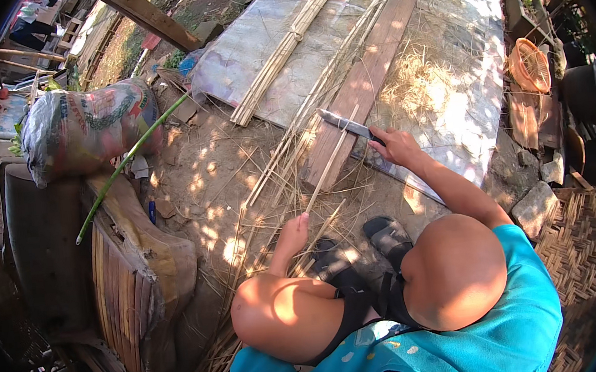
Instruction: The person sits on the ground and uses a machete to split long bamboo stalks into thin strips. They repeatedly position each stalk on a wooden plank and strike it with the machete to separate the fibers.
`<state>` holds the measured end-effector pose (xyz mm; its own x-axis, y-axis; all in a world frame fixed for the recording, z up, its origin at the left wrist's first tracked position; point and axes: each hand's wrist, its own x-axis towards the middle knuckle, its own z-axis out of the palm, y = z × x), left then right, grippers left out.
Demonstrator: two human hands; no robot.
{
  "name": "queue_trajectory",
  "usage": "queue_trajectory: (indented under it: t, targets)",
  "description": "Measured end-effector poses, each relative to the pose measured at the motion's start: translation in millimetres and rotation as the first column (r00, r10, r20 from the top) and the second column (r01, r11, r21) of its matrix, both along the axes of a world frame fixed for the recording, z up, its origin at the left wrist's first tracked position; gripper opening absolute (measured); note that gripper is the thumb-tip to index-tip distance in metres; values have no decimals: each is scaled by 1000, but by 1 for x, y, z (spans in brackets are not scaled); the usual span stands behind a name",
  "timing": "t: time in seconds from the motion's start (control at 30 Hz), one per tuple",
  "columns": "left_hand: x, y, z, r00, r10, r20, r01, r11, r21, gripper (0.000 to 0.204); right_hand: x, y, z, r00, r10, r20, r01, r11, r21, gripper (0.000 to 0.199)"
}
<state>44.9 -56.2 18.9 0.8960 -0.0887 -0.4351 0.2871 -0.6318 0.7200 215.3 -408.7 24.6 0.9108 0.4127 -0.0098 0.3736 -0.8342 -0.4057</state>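
Note:
My right hand (400, 147) is wrapped round the black handle of a knife (344, 123). Its blade points left and lies across a thin bamboo strip (327, 163) over a long wooden plank (367, 79). The strip's near end is pinched in my closed left hand (291, 238), between my knees and the plank. Along the plank's left side lie several long loose strips (325, 91). Pale curly shavings (417, 81) are heaped to the right of the plank.
A tied bundle of strips (278, 51) rests on the pale ground sheet (460, 116). To the left, a green stalk (124, 163) leans across a stuffed sack (95, 123) and a worn wooden piece (164, 249). Stones (535, 207), an orange basket (529, 67) and woven matting (585, 259) lie right.

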Motion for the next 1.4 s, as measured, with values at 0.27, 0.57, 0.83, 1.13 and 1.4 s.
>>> queue_trajectory:
  t: [0.27,0.57,0.83,1.13,1.4]
  targets:
    - [-52,51,-1,986,-14,-167,26,997,73,52,20,-23,-13,991,-68,113,55,991,119,33]
    - [-197,181,-6,788,458,-412,-430,888,165,41,-10,-2,-33,983,-180,-26,180,946,269,44]
    - [-248,126,-37,678,580,-452,-599,792,117,39,-16,6,-43,975,-206,-86,223,922,318,44]
    - [-270,53,-47,668,529,-524,-589,806,63,38,-14,1,-48,942,-253,-223,309,911,274,50]
    - [-244,42,-35,705,535,-465,-583,811,48,37,-15,8,-27,928,-232,-292,313,911,270,51]
